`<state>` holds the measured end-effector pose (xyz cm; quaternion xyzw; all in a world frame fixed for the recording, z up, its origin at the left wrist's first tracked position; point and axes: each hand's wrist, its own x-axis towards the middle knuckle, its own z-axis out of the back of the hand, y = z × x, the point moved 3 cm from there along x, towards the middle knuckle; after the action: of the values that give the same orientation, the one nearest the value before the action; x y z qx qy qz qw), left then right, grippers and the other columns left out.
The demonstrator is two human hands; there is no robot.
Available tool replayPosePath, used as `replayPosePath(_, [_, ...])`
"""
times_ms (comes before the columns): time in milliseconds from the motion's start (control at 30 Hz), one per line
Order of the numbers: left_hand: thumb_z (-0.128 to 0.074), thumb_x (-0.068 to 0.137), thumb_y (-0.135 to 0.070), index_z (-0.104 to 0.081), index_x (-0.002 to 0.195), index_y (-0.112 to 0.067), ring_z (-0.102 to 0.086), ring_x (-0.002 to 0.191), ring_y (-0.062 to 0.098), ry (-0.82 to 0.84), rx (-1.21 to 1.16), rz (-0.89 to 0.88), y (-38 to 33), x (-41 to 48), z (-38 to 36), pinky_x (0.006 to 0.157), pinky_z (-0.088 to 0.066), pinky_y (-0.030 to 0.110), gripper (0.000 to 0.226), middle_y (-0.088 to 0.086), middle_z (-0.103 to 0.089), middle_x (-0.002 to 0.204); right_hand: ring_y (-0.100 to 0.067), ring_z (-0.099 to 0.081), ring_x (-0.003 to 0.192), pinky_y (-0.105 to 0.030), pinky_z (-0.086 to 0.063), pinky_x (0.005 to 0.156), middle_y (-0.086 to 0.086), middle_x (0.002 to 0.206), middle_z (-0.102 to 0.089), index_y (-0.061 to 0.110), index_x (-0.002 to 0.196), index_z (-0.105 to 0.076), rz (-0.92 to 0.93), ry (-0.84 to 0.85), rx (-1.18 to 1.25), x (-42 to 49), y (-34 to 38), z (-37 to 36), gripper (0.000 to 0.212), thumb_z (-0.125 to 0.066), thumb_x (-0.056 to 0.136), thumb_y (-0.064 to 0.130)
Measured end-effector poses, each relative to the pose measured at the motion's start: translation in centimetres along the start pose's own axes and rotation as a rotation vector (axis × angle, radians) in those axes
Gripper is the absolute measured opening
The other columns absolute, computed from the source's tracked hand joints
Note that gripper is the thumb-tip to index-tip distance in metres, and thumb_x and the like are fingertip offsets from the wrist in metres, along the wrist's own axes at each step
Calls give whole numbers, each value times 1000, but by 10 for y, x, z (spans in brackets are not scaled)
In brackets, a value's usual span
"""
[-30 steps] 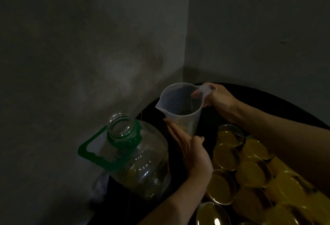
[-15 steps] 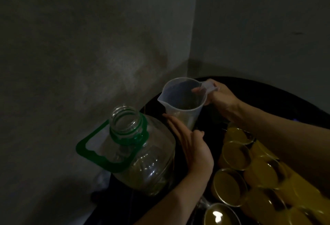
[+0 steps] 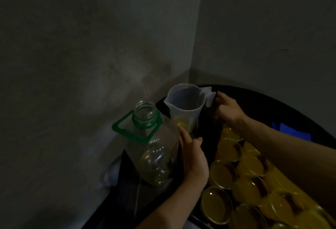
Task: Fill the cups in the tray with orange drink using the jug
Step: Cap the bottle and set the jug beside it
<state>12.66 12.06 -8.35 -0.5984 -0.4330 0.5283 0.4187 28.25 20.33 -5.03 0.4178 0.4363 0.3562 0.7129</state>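
gripping the jug [image 3: 183,102] handle, right hand [image 3: 227,109] curled round it.
left hand [image 3: 195,158] open, fingers straight, at its base; cups [image 3: 229,149] just right of it, bottle [image 3: 156,148] left.

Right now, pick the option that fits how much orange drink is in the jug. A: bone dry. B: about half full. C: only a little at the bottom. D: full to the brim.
C: the jug, gripped at its handle by the right hand, shows only a small yellow pool at its bottom through the clear wall.
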Motion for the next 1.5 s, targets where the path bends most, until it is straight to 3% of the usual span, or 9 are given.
replayPosePath(233, [-37, 79, -59, 8, 128, -79, -1, 152, 0, 97, 50, -54, -8, -52, 17, 127, -13, 44, 70, -39, 16, 151, -27, -38, 140, -28, -46, 72, 1, 162, -30, 35, 158, -22, 62, -65, -55, -59, 6, 16, 86, -52, 89, -6])
replayPosePath(300, [-37, 88, -49, 10, 138, -69, 2, 151, 0, 134, 47, -59, -18, -75, 25, 127, -11, 41, 72, -36, 18, 150, -26, -36, 141, -25, -43, 71, 3, 162, -30, 38, 157, -24, 103, -50, -77, -79, 12, 17, 84, -51, 90, -5])
replayPosePath(433, [-33, 108, -18, 8, 159, -38, 5, 132, -19, 248, 59, -100, -29, -120, 41, 102, -13, -3, 68, -28, 17, 152, -24, -38, 140, -23, -43, 73, 1, 161, -32, 34, 157, -25, 155, -72, -28, -118, 30, 17, 81, -51, 91, -4])
replayPosePath(667, [-35, 103, -26, 4, 159, -40, 4, 144, -9, 284, 59, -187, -35, -169, 70, 122, -14, 25, 70, -21, 12, 165, -25, -42, 138, -45, -38, 111, -2, 159, -35, 34, 157, -24, 237, 8, -11, -189, 42, 1, 71, -51, 96, 10])
replayPosePath(767, [-35, 90, -36, 1, 157, -47, -2, 152, -1, 296, 120, -197, -29, -174, 99, 126, -19, 35, 77, -25, 7, 165, -12, -46, 126, -29, -38, 105, 0, 151, -42, 28, 157, -25, 274, 54, 9, -218, 40, -13, 65, -46, 99, 9])
replayPosePath(900, [-36, 93, -29, -4, 158, -44, -7, 151, 0, 325, 233, -225, -25, -171, 141, 115, -28, 16, 74, -21, 0, 166, -15, -43, 130, -30, -33, 106, -6, 158, -36, 25, 158, -25, 271, 77, 67, -242, 27, -29, 63, -44, 100, 11])
replayPosePath(1067, [-47, 76, -45, -26, 159, -35, -24, 150, 6, 291, 453, -206, -12, -158, 173, 123, -28, 42, 86, -11, -23, 166, -19, -41, 136, -25, -36, 102, -5, 157, -38, 25, 157, -28, 265, 116, 134, -263, 6, -49, 60, -43, 100, 10])
replayPosePath(1333, [-57, 92, -21, -27, 160, -23, -33, 148, 17, 394, 823, -234, 16, -150, 191, 121, -30, 33, 74, 0, -31, 164, 16, -49, 106, -5, -38, 82, 26, 127, -52, 36, 147, -42, 251, 227, 75, -279, -53, -100, 59, -49, 96, 7])
replayPosePath(1500, [-59, 92, -8, -32, 158, -20, -34, 146, 12, 365, 793, -201, 24, -137, 192, 112, -25, 16, 73, -2, -37, 160, -3, -47, 123, -21, -39, 100, 17, 136, -50, 37, 149, -40, 224, 221, -144, -273, -83, -121, 62, -59, 94, 14])
